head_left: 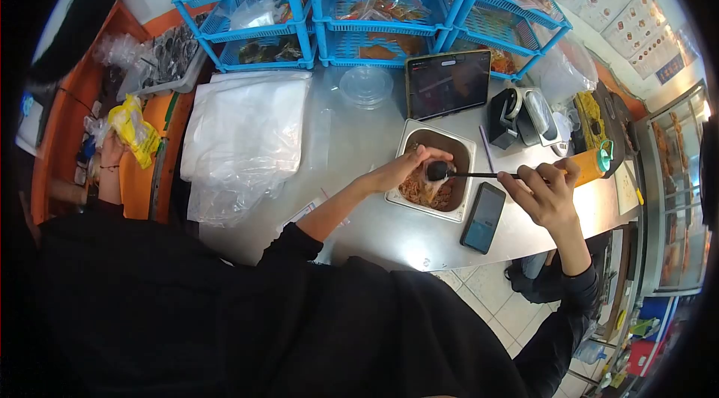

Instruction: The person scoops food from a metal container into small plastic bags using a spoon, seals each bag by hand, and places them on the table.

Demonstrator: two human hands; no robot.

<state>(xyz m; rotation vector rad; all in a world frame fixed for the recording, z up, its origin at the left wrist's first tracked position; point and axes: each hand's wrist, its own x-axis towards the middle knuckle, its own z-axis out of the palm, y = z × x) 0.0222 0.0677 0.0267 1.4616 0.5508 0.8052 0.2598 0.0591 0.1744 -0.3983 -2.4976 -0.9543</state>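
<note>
My left hand (408, 168) is over the metal food pan (468, 166), its fingers curled round what looks like a small clear plastic bag (430, 187). Brown shredded food (446, 199) lies in the bottom of the pan. In my right hand (541, 190) is the thin handle of a black ladle (479, 175). The ladle's dark round head (437, 170) is at the bag's mouth, close to my left fingers. What is inside the bag is too small to make out. A phone (484, 217) lies just right of the pan.
A tablet (449, 83) leans behind the pan, near round clear lids (365, 86). Plastic bags (243, 128) are stacked left. Blue racks (378, 23) line the back; an orange bottle (592, 166) stands right. Another person's hand (111, 155) is beside a yellow packet (135, 131).
</note>
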